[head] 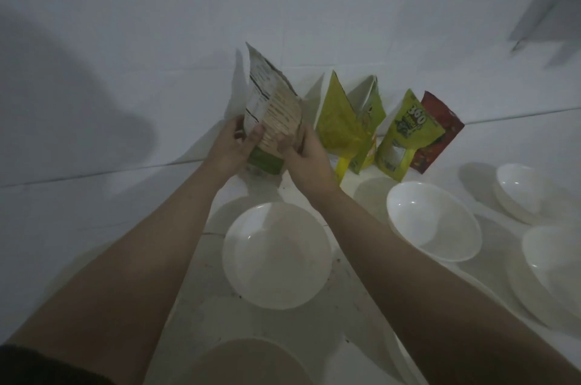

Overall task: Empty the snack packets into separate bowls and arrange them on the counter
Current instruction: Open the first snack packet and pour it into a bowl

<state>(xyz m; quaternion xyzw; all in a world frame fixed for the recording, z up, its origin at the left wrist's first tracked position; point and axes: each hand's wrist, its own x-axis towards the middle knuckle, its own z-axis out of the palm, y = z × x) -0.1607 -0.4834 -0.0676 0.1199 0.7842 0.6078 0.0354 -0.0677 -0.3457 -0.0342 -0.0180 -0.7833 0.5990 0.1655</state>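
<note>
A tall snack packet, white with printed text and a green base, stands upright at the back of the counter. My left hand grips its left side, thumb across the front. My right hand grips its right lower edge. Just below the packet sits an empty white bowl. To the right, more packets lean on the wall: a yellow one, a green one, a yellow-green "360" packet and a red one.
More empty white bowls stand on the white counter: one right of centre, one at far right back, one at the right edge, and one at the bottom. A white tiled wall rises behind.
</note>
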